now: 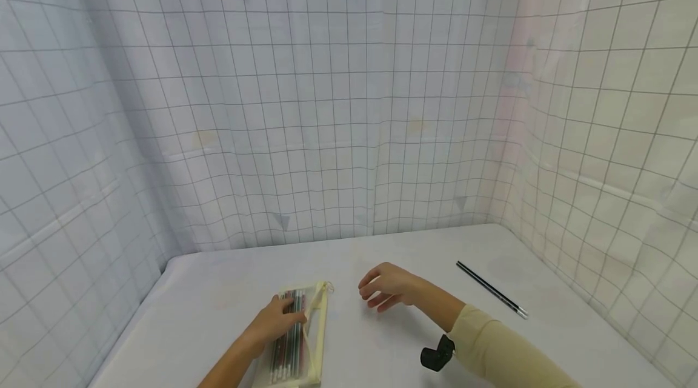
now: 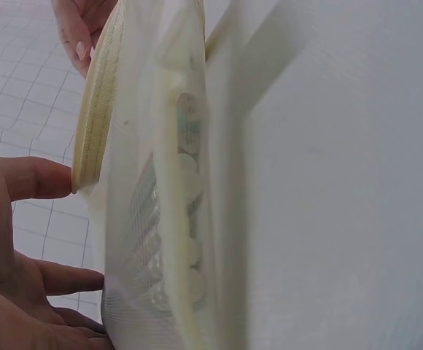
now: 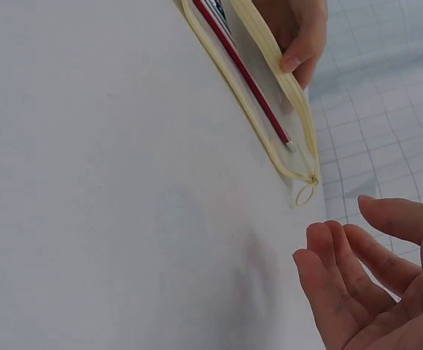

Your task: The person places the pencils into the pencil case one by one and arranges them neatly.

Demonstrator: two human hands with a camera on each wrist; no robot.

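A see-through pencil case [image 1: 322, 339] with a pale yellow zipper border lies at the front left of the table. Several pencils [image 1: 294, 345] with light ends are inside it, and a red pencil [image 3: 248, 80] shows through its unzipped mouth. My left hand [image 1: 275, 318] holds the case near the zipper edge [image 2: 98, 109], thumb at the lip and other fingers against the clear side [image 2: 135, 292]. To the right of the case my right hand [image 1: 387, 285] hovers over the table, fingers loosely bent and holding nothing. A thin cord loop [image 3: 305, 193] hangs at the zipper's end.
Two dark pencils [image 1: 491, 288] with light ends lie side by side at the right of the white table [image 1: 234, 279]. A black wrist camera [image 1: 438, 354] sits by my right sleeve [image 1: 496, 345]. Checked white curtains [image 1: 338, 103] enclose the back and both sides.
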